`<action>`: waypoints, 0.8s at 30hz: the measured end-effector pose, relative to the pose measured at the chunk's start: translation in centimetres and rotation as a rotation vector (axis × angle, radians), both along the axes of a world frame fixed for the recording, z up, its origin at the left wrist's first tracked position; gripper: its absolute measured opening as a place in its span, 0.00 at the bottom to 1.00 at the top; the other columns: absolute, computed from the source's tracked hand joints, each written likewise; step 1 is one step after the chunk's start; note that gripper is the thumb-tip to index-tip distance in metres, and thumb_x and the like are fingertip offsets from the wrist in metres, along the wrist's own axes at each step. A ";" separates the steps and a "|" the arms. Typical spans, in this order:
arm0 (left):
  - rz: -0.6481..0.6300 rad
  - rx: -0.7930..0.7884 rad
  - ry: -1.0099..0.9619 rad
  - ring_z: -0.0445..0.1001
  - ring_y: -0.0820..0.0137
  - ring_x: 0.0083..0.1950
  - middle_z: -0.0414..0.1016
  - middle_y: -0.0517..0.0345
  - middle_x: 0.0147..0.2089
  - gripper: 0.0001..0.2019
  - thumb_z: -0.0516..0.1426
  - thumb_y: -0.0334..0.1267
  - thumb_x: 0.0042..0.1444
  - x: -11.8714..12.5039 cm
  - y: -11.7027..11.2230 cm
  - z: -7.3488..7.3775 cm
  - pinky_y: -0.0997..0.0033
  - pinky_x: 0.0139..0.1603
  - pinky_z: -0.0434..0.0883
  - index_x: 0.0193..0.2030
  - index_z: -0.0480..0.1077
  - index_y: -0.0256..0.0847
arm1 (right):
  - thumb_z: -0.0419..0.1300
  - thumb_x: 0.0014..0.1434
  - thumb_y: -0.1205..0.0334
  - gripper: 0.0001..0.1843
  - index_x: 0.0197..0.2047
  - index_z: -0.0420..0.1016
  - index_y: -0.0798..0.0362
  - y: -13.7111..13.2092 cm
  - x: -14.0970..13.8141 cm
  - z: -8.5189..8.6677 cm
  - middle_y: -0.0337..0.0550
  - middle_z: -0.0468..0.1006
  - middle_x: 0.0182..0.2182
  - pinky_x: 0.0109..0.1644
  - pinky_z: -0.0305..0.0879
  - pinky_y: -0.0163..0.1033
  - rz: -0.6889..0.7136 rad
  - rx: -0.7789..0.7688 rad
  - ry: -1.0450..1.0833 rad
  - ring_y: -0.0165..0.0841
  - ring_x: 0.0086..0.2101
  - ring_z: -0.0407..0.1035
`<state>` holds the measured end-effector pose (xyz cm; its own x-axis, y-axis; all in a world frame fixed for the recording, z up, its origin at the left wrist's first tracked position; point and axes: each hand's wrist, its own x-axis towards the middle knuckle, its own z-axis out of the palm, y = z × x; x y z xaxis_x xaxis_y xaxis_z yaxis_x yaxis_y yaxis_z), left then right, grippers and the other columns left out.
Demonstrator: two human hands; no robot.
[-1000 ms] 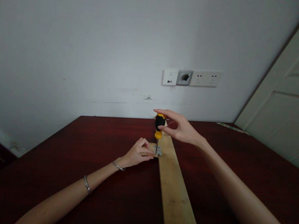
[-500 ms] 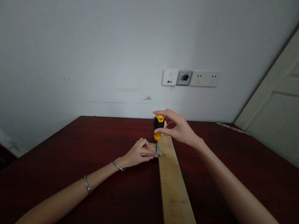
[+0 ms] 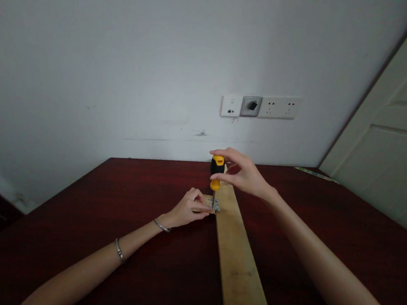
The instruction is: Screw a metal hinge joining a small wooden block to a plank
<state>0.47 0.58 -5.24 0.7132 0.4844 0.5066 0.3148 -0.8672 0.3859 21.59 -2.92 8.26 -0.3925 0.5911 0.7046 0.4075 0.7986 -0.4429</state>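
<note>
The screwdriver (image 3: 217,169) stands nearly upright, leaning slightly right, tip down at the hinge (image 3: 217,205); the right hand (image 3: 245,175) grips its handle between fingers and thumb. The left hand (image 3: 186,209) pinches a small wooden piece (image 3: 207,199) beside the long board (image 3: 235,253), which runs across the dark red table (image 3: 139,190) toward the white wall (image 3: 141,73).

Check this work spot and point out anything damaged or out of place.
The wall above the table is marred: a dark smudge and thin streaks stand out against its pale surface. Nothing about the screwdriver in the right hand, the hinge at its tip or the long board looks plainly odd.
</note>
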 end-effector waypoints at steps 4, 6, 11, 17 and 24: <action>-0.005 -0.001 0.009 0.61 0.68 0.43 0.60 0.56 0.38 0.08 0.60 0.40 0.55 0.0 0.1 0.0 0.66 0.45 0.64 0.41 0.77 0.48 | 0.64 0.51 0.54 0.25 0.53 0.68 0.44 0.0 0.1 0.1 0.42 0.70 0.40 0.29 0.71 0.33 -0.003 0.003 0.022 0.30 0.35 0.66; -0.001 -0.003 0.007 0.61 0.68 0.43 0.60 0.56 0.38 0.08 0.60 0.40 0.54 0.0 0.1 -0.1 0.66 0.45 0.64 0.41 0.77 0.47 | 0.64 0.51 0.53 0.26 0.53 0.68 0.44 -0.1 0.2 0.2 0.42 0.71 0.42 0.29 0.71 0.33 -0.004 0.004 0.037 0.31 0.36 0.67; 0.011 -0.038 0.011 0.62 0.68 0.43 0.60 0.56 0.39 0.08 0.60 0.40 0.54 0.0 0.0 0.0 0.66 0.46 0.65 0.42 0.76 0.47 | 0.64 0.50 0.51 0.31 0.57 0.65 0.45 0.1 0.5 0.2 0.45 0.71 0.47 0.30 0.71 0.34 -0.082 -0.010 0.153 0.33 0.38 0.69; 0.015 -0.052 -0.029 0.63 0.66 0.47 0.61 0.53 0.44 0.16 0.61 0.38 0.52 -0.1 -0.3 0.1 0.62 0.50 0.65 0.49 0.73 0.44 | 0.63 0.50 0.51 0.30 0.56 0.66 0.50 2.4 1.7 -0.7 0.45 0.74 0.43 0.40 0.69 0.39 -0.221 -0.047 0.419 0.33 0.38 0.69; 0.018 -0.085 -0.014 0.61 0.63 0.54 0.60 0.52 0.51 0.30 0.63 0.37 0.48 -0.1 -0.1 0.1 0.58 0.57 0.62 0.59 0.63 0.46 | 0.58 0.50 0.47 0.24 0.43 0.73 0.58 6.6 4.2 -3.7 0.44 0.75 0.35 0.38 0.66 0.37 -0.379 -0.262 0.545 0.32 0.34 0.68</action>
